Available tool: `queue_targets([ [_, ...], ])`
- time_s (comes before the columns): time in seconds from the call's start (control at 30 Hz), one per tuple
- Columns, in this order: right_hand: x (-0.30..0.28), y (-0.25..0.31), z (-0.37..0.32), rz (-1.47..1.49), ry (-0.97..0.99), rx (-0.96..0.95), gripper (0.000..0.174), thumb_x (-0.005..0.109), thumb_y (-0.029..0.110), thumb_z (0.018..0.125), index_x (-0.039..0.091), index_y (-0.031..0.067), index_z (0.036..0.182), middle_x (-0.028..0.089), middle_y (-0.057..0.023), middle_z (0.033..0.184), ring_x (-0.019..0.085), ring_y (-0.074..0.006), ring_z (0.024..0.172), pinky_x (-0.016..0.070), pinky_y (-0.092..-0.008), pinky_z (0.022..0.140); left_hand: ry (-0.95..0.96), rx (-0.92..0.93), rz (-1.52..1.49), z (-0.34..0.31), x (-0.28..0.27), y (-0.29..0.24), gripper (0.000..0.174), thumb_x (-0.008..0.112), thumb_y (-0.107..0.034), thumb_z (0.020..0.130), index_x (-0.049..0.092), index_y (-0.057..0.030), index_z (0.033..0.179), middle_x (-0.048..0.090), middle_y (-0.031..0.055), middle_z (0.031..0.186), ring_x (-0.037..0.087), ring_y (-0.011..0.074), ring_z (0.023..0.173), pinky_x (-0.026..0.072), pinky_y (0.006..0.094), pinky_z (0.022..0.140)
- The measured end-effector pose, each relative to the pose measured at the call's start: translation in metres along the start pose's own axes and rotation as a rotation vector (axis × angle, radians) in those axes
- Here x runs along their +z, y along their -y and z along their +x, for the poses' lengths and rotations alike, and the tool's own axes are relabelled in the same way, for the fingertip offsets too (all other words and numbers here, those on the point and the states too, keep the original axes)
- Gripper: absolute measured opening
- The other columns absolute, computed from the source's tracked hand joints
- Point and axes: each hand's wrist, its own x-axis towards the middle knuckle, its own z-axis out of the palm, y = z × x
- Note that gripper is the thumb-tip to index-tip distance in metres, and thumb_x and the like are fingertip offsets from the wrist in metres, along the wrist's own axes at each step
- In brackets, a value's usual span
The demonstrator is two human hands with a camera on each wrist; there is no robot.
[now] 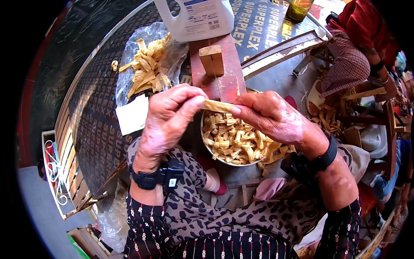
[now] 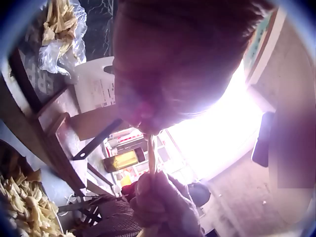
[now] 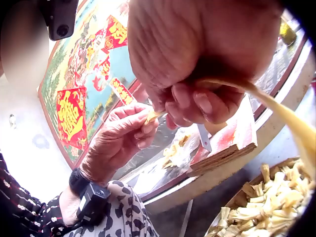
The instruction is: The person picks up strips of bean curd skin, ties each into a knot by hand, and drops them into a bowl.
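While L hand [image 1: 166, 123] & R hand [image 1: 280, 118] pinch opp. ends of a flat, pale-yellow strip [image 1: 217, 106] in their fingers, a round metal bowl [image 1: 235, 165] w/ knotted yellow pcs [image 1: 235, 140] sits at 6 o'clock, clear plastic bag [image 1: 183, 54] approx. 10 o'clock.

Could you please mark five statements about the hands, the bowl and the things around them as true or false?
1. The left hand and right hand hold the same pale yellow strip. True.
2. The bowl is empty. False: the bowl holds many short yellowish pieces.
3. The wooden block stands on the reddish board. True.
4. The loose strips on the plastic lie to the right of the board. False: the loose strips and the clear plastic are to its left.
5. Both wrists are bare. False: each wears a dark band.
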Motion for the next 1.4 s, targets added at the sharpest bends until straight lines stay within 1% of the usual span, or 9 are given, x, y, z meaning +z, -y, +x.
queue_targets([
  [0.33, 0.005, -0.006, 0.003, -0.025, -0.06, -0.044, 0.027, 0.054, 0.022, 0.09, 0.053, -0.0008, 0.075, 0.051, -0.0204, 0.065, 0.052, -0.0405, 0.066, 0.0407, -0.0453, 0.057, 0.012, 0.624, 0.865, 0.003, 0.031, 0.0, 0.025, 0.056, -0.005, 0.083, 0.057, 0.0047, 0.106, 0.062, 0.015, 0.098, 0.061, 0.0268, 0.091, 0.0484, 0.0366, 0.086],
  [0.5, -0.006, 0.002, -0.008, 0.105, 0.188, -0.013, 0.03, 0.053, 0.025, 0.092, 0.057, -0.0037, 0.084, 0.052, -0.0131, 0.063, 0.047, -0.0182, 0.054, 0.0387, -0.0344, 0.053, 0.34, 0.252, 0.197, -0.005, 0.029, -0.015, 0.02, 0.059, -0.013, 0.085, 0.056, 0.0001, 0.1, 0.059, 0.0147, 0.083, 0.06, 0.0301, 0.075, 0.0473, 0.0351, 0.062],
  [0.57, -0.012, 0.005, -0.01, 0.05, 0.235, 0.034, 0.033, 0.054, 0.027, 0.092, 0.057, -0.0037, 0.082, 0.05, -0.0125, 0.061, 0.045, -0.018, 0.054, 0.0382, -0.0337, 0.052, 0.424, 0.454, 0.213, -0.002, 0.02, -0.002, 0.019, 0.06, -0.013, 0.085, 0.057, -0.0003, 0.099, 0.058, 0.0141, 0.079, 0.059, 0.0287, 0.07, 0.0461, 0.0346, 0.061],
  [0.73, -0.013, 0.011, -0.006, 0.127, 0.19, 0.035, 0.032, 0.054, 0.027, 0.091, 0.058, -0.0026, 0.08, 0.051, -0.0145, 0.061, 0.048, -0.0251, 0.055, 0.0386, -0.0366, 0.053, 0.364, -0.169, -0.074, -0.009, 0.0, -0.011, 0.018, 0.058, -0.014, 0.089, 0.064, 0.0028, 0.087, 0.058, 0.0022, 0.07, 0.052, 0.0061, 0.067, 0.0418, 0.024, 0.059],
  [0.9, 0.001, 0.02, 0.003, 0.167, -0.153, -0.108, 0.027, 0.053, 0.023, 0.091, 0.058, -0.0006, 0.08, 0.051, -0.015, 0.059, 0.052, -0.0329, 0.055, 0.0386, -0.0411, 0.053, 0.021, -0.208, -0.56, -0.01, -0.009, -0.011, 0.022, 0.058, -0.019, 0.089, 0.062, -0.0002, 0.077, 0.043, -0.0062, 0.052, 0.029, 0.0009, 0.046, 0.0187, 0.0189, 0.042],
  [1.1, 0.024, 0.03, 0.023, 0.158, -0.336, -0.193, 0.021, 0.053, 0.013, 0.09, 0.05, 0.0002, 0.073, 0.046, -0.015, 0.057, 0.049, -0.0338, 0.055, 0.0367, -0.0433, 0.052, -0.087, -0.165, -1.417, 0.002, -0.016, 0.001, 0.031, 0.046, -0.025, 0.096, 0.057, -0.0035, 0.077, 0.03, -0.0083, 0.051, 0.022, 0.0023, 0.044, 0.0162, 0.0195, 0.039],
  [1.2, 0.03, 0.021, 0.026, 0.135, -0.336, -0.171, 0.018, 0.052, 0.012, 0.09, 0.052, -0.0007, 0.077, 0.048, -0.0171, 0.059, 0.051, -0.035, 0.057, 0.0372, -0.0432, 0.052, -0.236, -0.089, -1.043, 0.003, 0.0, -0.006, 0.032, 0.045, -0.027, 0.096, 0.06, -0.0023, 0.082, 0.044, -0.0043, 0.057, 0.021, 0.0016, 0.044, 0.0158, 0.018, 0.04],
  [1.3, 0.029, 0.017, 0.022, 0.222, -0.422, -0.222, 0.017, 0.051, 0.011, 0.09, 0.054, -0.0016, 0.08, 0.05, -0.0177, 0.062, 0.053, -0.0351, 0.059, 0.0395, -0.0427, 0.053, -0.252, 0.061, -0.454, -0.002, 0.029, -0.021, 0.018, 0.055, -0.008, 0.09, 0.063, 0.0009, 0.104, 0.066, 0.0126, 0.092, 0.061, 0.0089, 0.071, 0.0493, 0.0202, 0.066],
  [1.4, 0.012, 0.025, 0.013, 0.194, -0.234, 0.024, 0.012, 0.047, 0.008, 0.089, 0.053, -0.0028, 0.087, 0.054, -0.0191, 0.069, 0.055, -0.0357, 0.065, 0.042, -0.0427, 0.056, -0.223, 0.269, -0.127, -0.002, 0.039, -0.005, 0.021, 0.061, 0.0, 0.084, 0.063, 0.0025, 0.104, 0.066, 0.0133, 0.098, 0.064, 0.0183, 0.091, 0.0496, 0.0275, 0.081],
])
